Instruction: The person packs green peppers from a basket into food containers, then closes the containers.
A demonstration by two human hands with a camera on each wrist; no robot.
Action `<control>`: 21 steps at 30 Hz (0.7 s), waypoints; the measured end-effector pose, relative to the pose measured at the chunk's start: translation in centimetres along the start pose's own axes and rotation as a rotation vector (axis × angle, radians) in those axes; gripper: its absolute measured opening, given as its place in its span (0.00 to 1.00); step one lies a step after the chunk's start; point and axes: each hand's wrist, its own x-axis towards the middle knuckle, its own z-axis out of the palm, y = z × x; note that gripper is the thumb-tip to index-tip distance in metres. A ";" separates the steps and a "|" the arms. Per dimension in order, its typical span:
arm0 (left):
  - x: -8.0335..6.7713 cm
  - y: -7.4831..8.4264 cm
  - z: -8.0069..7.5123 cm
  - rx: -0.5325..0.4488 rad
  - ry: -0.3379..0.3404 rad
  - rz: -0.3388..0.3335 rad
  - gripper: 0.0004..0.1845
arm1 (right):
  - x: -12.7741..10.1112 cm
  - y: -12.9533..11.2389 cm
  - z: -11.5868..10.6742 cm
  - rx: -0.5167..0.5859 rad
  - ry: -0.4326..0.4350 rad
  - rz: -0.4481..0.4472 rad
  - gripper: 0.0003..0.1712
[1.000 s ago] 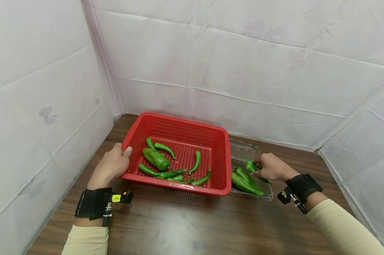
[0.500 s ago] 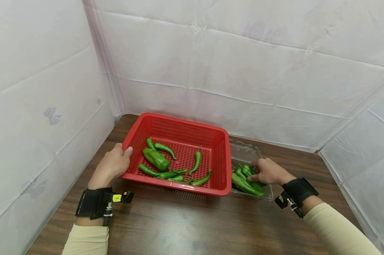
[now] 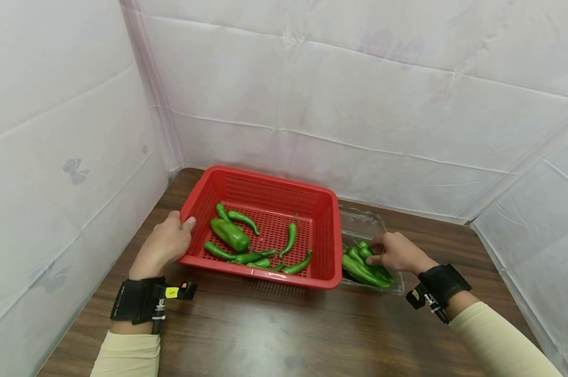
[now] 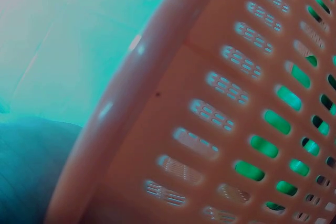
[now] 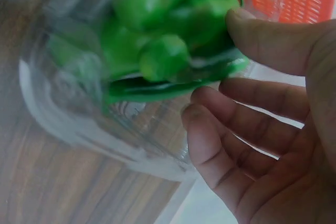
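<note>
peppers [image 5: 173,51]: blurred | red basket [image 4: 220,103]: cropped, discoloured | right hand [image 3: 397,252]: grip unclear

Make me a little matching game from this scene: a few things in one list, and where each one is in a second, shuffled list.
Things:
1. left hand
2. right hand
3. red basket
4. clear tray

Places:
A. right of the basket, with peppers in it
B. on the peppers in the tray
C. on the table's left half, with peppers in it
D. gripping the basket's left rim

Pairs: 1-D, 2-B, 3-C, 4-A
</note>
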 end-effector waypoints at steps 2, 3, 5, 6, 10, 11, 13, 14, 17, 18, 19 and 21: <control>0.0 0.0 0.0 -0.002 -0.002 -0.004 0.29 | 0.1 -0.1 0.1 0.004 -0.005 0.017 0.26; 0.0 0.1 0.0 -0.004 -0.003 -0.007 0.29 | 0.2 -0.1 0.2 0.008 -0.008 0.025 0.27; 0.0 0.1 0.0 -0.005 -0.005 -0.014 0.29 | 0.3 -0.2 0.2 0.021 -0.010 0.045 0.29; 0.0 0.1 0.0 -0.003 -0.004 -0.016 0.29 | 0.3 -0.2 0.1 0.028 -0.010 0.043 0.29; 0.1 0.0 0.0 0.007 -0.001 -0.022 0.29 | 0.3 -0.3 -0.1 0.058 -0.003 0.023 0.24; 0.1 0.0 0.0 0.009 -0.001 -0.023 0.29 | 0.3 -0.3 -0.1 0.064 -0.003 0.014 0.23; 0.1 -0.1 -0.1 0.015 -0.003 -0.020 0.29 | 0.3 -0.4 -0.2 0.071 -0.010 0.002 0.22; 0.2 -0.1 -0.1 0.014 -0.003 -0.020 0.29 | 0.3 -0.4 -0.1 0.072 -0.012 0.002 0.22; 0.2 -0.1 -0.1 0.013 -0.006 -0.017 0.29 | 0.3 -0.4 -0.1 0.122 -0.039 0.034 0.24; 0.1 -0.1 -0.1 0.012 -0.008 -0.016 0.29 | 0.3 -0.4 -0.1 0.139 -0.046 0.044 0.25; 0.1 -0.1 -0.1 0.010 -0.009 -0.015 0.29 | 0.3 -0.4 0.0 0.155 -0.050 0.054 0.26; 0.1 -0.2 -0.1 0.008 -0.010 -0.012 0.29 | 0.3 -0.4 0.1 0.181 -0.059 0.070 0.28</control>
